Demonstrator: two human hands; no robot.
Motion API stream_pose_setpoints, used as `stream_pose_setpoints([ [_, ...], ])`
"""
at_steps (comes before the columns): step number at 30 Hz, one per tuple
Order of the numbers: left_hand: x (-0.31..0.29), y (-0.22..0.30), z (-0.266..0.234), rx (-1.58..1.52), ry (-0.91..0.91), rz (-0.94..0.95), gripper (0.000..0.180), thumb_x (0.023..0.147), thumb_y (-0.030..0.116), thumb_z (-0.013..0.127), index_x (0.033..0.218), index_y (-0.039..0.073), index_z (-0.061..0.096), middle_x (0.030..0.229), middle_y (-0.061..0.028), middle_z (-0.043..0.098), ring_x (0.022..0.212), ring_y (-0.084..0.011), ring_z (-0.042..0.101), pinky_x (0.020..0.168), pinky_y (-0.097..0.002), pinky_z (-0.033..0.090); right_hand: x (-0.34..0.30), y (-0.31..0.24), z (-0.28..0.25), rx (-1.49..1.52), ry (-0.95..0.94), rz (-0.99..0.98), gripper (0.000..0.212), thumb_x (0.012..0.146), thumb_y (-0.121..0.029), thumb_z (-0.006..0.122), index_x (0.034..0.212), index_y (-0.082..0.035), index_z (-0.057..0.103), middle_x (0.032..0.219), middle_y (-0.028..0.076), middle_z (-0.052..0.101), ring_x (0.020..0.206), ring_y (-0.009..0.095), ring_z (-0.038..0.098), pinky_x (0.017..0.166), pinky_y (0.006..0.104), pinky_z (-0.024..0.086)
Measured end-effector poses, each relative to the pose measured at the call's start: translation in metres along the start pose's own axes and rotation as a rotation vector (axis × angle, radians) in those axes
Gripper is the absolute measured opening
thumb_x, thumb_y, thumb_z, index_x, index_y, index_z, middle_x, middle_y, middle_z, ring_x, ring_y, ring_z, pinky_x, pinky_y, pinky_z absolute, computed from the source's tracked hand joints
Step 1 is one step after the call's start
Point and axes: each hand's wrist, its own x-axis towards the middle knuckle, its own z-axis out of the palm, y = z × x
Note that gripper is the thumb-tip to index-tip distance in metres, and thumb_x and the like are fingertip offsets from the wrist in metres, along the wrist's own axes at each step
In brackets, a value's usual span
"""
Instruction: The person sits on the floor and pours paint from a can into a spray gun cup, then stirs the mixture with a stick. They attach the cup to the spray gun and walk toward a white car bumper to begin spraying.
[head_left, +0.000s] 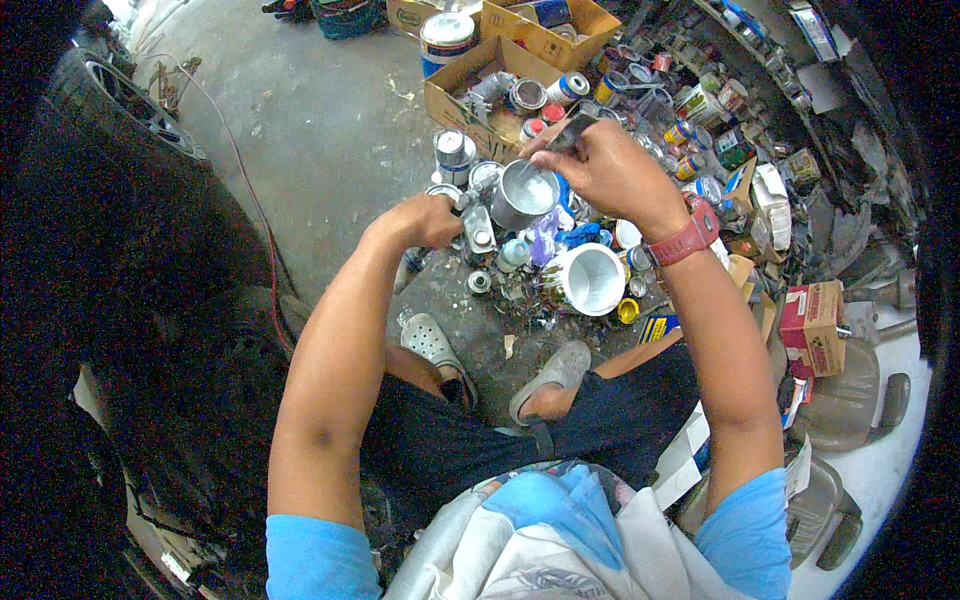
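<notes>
My left hand (428, 220) is closed around a silver metal tool (478, 228) that looks like a spray gun. Its handle end sticks out below my fist. Beside it stands a round grey metal cup (527, 196), open at the top, with pale silvery residue or liquid inside. Whether tool and cup are joined I cannot tell. Over the cup's far right rim, my right hand (610, 165) pinches a dark, flat, blade-like piece (571, 134). My fingers partly cover that piece. A red watch (688, 236) is on my right wrist.
A white bucket (592, 279) stands near my right shoe. Paint cans (454, 156) and a cardboard box (495, 66) of tins lie beyond my hands. Many tins crowd the right. At left, a red hose (250, 190) crosses the concrete floor by a wheel (130, 105).
</notes>
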Motion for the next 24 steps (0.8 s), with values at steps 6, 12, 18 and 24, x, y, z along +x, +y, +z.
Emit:
stream_pose_setpoints([
  [6,0.003,0.002,-0.002,0.007,-0.026,-0.025,0.050,0.085,0.026,0.058,0.124,-0.001,0.072,0.123,-0.0286,0.074,0.115,-0.0442,0.072,0.097,-0.0509,0.056,0.000,0.007,0.007,-0.083,0.027,-0.045,0.042,0.094,-0.035,0.079,0.092,0.007,0.075,0.090,0.032,0.072,0.092,0.048,0.072,0.082,0.0537,0.057],
  [12,0.001,0.000,-0.001,0.011,-0.034,-0.007,0.049,0.086,0.027,0.058,0.122,-0.003,0.072,0.122,-0.0285,0.075,0.114,-0.0434,0.073,0.096,-0.0514,0.056,-0.002,0.004,0.001,-0.095,-0.029,0.030,0.040,0.094,-0.034,0.079,0.091,0.005,0.075,0.089,0.032,0.072,0.090,0.046,0.073,0.081,0.0546,0.057],
  [18,-0.002,0.001,-0.004,-0.003,-0.043,-0.018,0.046,0.085,0.025,0.059,0.119,-0.004,0.072,0.119,-0.0283,0.075,0.112,-0.0430,0.073,0.093,-0.0514,0.057,-0.002,-0.006,0.002,-0.052,0.004,-0.058,0.038,0.093,-0.031,0.080,0.089,0.006,0.074,0.090,0.030,0.074,0.091,0.045,0.074,0.082,0.0546,0.057],
  [24,0.000,-0.006,-0.001,0.036,0.017,0.053,0.045,0.087,0.031,0.063,0.117,-0.001,0.073,0.111,-0.0243,0.078,0.100,-0.0398,0.075,0.088,-0.0527,0.056,-0.004,-0.015,-0.005,0.001,-0.026,-0.005,0.038,0.093,-0.031,0.079,0.087,0.006,0.074,0.089,0.028,0.074,0.088,0.046,0.073,0.081,0.0543,0.058],
])
